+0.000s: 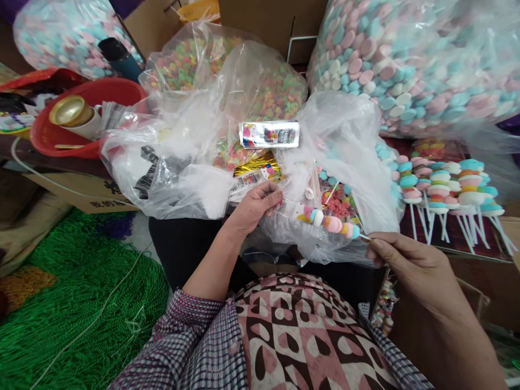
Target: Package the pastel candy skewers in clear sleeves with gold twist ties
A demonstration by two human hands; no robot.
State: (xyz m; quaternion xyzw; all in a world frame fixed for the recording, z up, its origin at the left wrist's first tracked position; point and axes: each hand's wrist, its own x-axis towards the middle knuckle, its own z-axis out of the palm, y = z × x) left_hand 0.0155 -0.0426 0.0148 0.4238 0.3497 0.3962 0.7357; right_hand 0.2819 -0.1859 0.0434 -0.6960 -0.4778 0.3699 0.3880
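Pinching a thin white stick (364,236) at its bare end, the right hand (410,265) closes thumb and forefinger on a candy skewer (331,222) that looks light and brittle, best held by the stick rather than the sweets. The left hand (255,205), fingers curled shut, grips a small clear wrapper (286,208) at the skewer's far tip. Both forearms angle inward above a patterned apron (300,330). Behind the skewer sits an open plastic bag (345,141) of sweets; right of it, finished skewers (447,187) lie in a row.
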